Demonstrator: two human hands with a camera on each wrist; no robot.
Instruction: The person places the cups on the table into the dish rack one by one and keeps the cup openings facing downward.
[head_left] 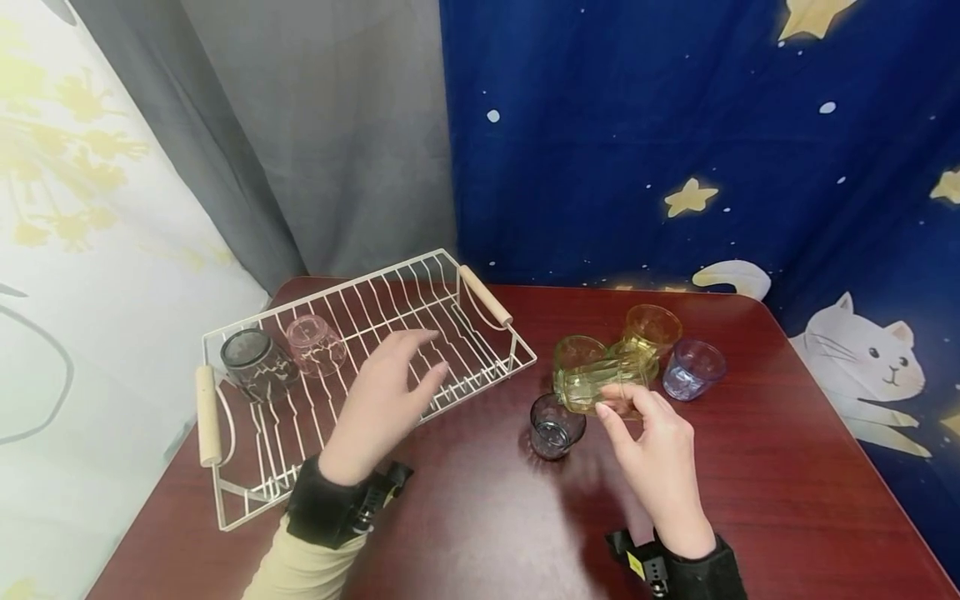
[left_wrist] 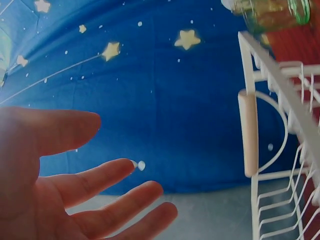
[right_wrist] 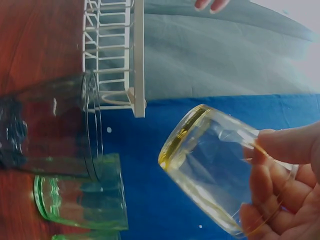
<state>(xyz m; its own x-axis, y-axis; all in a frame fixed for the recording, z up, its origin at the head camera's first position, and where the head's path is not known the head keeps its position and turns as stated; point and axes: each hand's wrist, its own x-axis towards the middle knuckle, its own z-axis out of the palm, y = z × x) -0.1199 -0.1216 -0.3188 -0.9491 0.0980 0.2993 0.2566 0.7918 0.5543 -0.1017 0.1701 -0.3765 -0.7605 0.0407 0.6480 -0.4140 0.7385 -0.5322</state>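
Right hand [head_left: 656, 442]: thumb and fingers curled, pinching one yellow-tinted glass [right_wrist: 200, 160] at its rim end, little gap beyond the glass's own width

Yellow-tinted glass: clear, faceted, off the table and tipped on its side, thick base to the left; in the head view it covers part of the glasses behind it

Left hand [head_left: 382, 392]: opened wide, thumb and fingers well spread, nothing held; seen over the near right part of the rack

Rack [head_left: 369, 285]: cream-coloured wire, set aslant on the left of the table, one pale wooden handle at each end

In the rack, far left part: one dark grey glass [head_left: 258, 371] and, just to its right, one pink glass [head_left: 317, 346]

On the table, right of the rack: one smoky glass [head_left: 555, 429], upright, nearest; one green glass [right_wrist: 85, 197], just beyond it; one second yellow glass [head_left: 654, 325], upright, at the far side; one bluish-purple glass [head_left: 693, 371], upright, at the right

Table [head_left: 465, 525]: dark red, glossy

Backdrop: blue curtain [head_left: 555, 175] with stars, right; grey curtain [head_left: 322, 133], left
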